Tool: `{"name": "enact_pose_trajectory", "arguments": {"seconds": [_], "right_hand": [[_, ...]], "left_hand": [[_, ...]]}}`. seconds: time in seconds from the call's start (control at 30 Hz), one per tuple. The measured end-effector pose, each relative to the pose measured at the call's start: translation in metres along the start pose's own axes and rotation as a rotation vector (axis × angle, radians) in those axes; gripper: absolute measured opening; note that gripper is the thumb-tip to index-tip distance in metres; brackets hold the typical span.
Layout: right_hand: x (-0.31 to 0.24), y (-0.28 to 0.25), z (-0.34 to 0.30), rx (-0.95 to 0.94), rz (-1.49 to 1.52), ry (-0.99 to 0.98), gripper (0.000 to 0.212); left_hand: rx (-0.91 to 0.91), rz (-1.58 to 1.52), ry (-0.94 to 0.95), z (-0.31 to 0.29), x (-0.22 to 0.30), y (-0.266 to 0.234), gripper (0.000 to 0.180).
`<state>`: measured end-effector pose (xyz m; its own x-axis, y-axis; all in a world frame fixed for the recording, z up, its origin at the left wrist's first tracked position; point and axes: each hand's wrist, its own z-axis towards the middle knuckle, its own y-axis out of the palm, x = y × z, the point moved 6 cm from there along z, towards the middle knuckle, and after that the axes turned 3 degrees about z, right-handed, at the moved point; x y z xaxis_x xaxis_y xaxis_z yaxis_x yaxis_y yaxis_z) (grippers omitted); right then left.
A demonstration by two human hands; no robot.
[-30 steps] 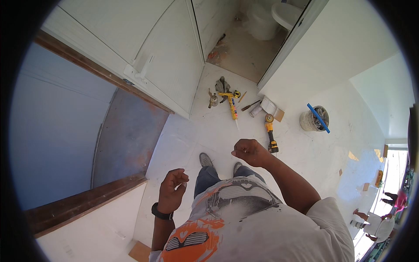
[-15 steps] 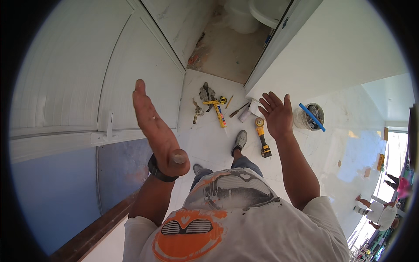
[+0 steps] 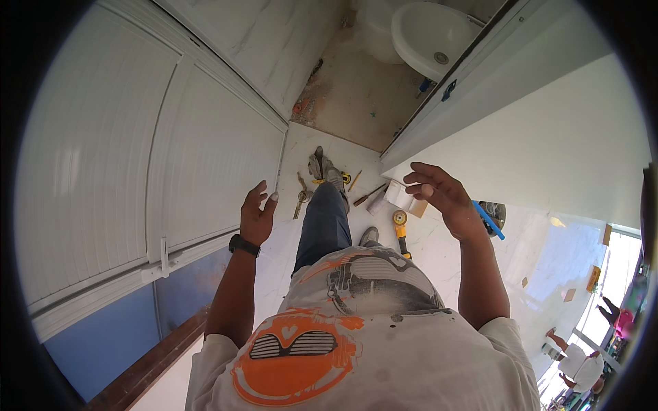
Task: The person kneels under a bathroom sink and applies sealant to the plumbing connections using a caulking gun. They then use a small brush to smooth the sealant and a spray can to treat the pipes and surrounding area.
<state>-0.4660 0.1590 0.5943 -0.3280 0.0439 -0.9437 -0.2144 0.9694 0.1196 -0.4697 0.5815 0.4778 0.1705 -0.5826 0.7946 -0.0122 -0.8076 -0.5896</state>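
Observation:
My left hand (image 3: 256, 222), with a black watch (image 3: 245, 245) on its wrist, is raised beside the white panelled door (image 3: 219, 151). Its fingers are apart and hold nothing. On the other side, my right hand (image 3: 449, 201) hangs in the air, fingers loosely bent and apart, also without anything in it. Below, on the pale marbled floor, lie a yellow and black angle grinder (image 3: 401, 233), a screwdriver (image 3: 369, 195), a tape measure (image 3: 346, 178) and a trowel-like tool (image 3: 300, 200). My leg hides most of the caulking gun.
A bucket (image 3: 499, 214) with a blue bar (image 3: 488, 220) across it stands at the right. Ahead, a doorway opens onto a dusty floor (image 3: 356, 89) and a white washbasin (image 3: 421, 41). Another person (image 3: 582, 366) is at the far right.
Both hands have come down, and their fingers have bent a little. One leg has stepped forward over the caulking gun. The view has shifted, showing more of the washbasin.

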Motion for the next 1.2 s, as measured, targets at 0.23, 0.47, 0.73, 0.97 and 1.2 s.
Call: {"name": "enact_pose_trajectory", "arguments": {"seconds": [0.23, 0.47, 0.73, 0.97, 1.2], "right_hand": [[0.056, -0.081, 0.015, 0.497, -0.053, 0.414, 0.07], [0.105, -0.057, 0.058, 0.493, -0.38, 1.026, 0.056], [0.179, 0.001, 0.054, 0.847, -0.251, 1.227, 0.064], [0.248, 0.114, 0.105, 1.283, 0.636, 1.203, 0.059], [0.318, 0.229, 0.233, 1.503, 0.893, 1.157, 0.046]], "left_hand": [[0.0, -0.344, -0.446, 0.096, -0.11, 0.046, 0.049], [-0.544, -0.12, -0.064, 0.467, -0.009, 0.174, 0.043], [-1.469, 0.558, 0.314, 0.545, 0.243, 0.225, 0.031], [-1.818, -0.164, 0.914, 0.455, 0.504, 0.158, 0.049], [-1.81, -0.487, 1.761, 0.342, 0.598, 0.137, 0.061]]}}
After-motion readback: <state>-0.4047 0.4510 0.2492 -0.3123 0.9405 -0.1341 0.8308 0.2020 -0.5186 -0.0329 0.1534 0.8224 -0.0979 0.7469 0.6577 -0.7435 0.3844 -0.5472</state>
